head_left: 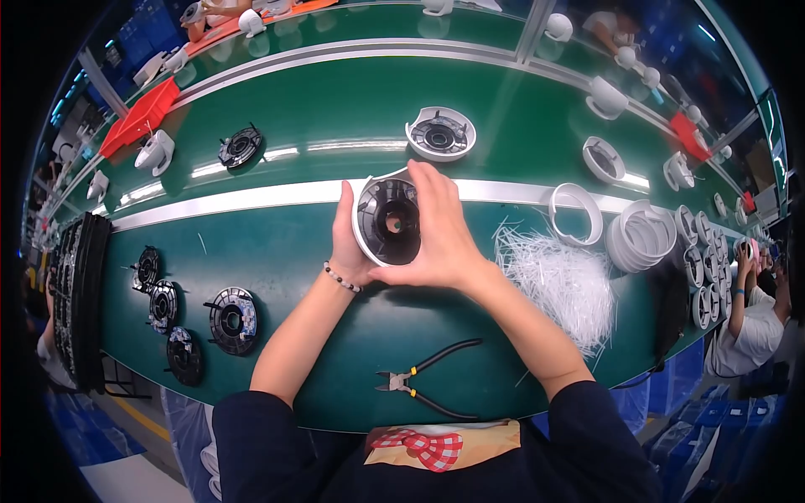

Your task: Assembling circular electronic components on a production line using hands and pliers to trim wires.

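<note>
Open tabletop (pixel 369 337) between housing (pixel 376 207) and pliers (pixel 398 381), strip pile (pixel 560 289) blocking right

Ahead of you a green worktable (pixel 503 394) meets a pale metal rail (pixel 277 195), with a glossy green surface (pixel 335 109) running beyond it toward a slanting metal post (pixel 530 33), while strip lights (pixel 60 107) glow at upper left and, low on your left, a yellow line (pixel 141 416) crosses the floor (pixel 153 402).

White-rimmed black housing (pixel 376 220) held above a green bench (pixel 218 251)

The left hand (pixel 348 253) and right hand (pixel 444 235) clasp it from opposite sides. Nearer the body, pliers (pixel 397 381) lie with handles spread. Black discs (pixel 235 322) rest at left; at right, a pile of pale strips (pixel 562 289) lies beside white rings (pixel 641 236).
</note>
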The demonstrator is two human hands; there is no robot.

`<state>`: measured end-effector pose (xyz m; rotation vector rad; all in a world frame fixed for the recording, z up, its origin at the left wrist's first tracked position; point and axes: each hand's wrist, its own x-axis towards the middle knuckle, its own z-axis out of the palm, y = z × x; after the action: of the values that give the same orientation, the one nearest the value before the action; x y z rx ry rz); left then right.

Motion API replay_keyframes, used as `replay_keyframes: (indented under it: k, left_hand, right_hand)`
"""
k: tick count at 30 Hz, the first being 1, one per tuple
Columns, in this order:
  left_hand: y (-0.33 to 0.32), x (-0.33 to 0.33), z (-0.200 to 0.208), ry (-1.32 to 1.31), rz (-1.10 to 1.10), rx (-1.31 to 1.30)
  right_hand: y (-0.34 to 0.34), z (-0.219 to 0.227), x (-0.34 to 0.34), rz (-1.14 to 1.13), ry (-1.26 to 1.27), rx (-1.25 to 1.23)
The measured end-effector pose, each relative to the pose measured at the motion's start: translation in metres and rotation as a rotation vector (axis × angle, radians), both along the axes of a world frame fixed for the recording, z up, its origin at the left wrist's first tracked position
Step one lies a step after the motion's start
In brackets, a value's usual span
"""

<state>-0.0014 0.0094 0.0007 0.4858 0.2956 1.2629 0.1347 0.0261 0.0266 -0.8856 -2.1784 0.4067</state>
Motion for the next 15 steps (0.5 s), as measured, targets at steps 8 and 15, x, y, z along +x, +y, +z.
replay_keyframes:
  k: [8, 15]
  left_hand:
    - [-0.002, -0.003, -0.004, -0.005, 0.090, 0.083]
    - [0.059, -0.019, -0.034, -0.039, 0.391, -0.239]
  right_hand:
    - [-0.011, -0.016, -0.018, -0.071, 0.110, 0.132]
    - [-0.025, -0.018, 0.016, 0.026, -0.114, -0.061]
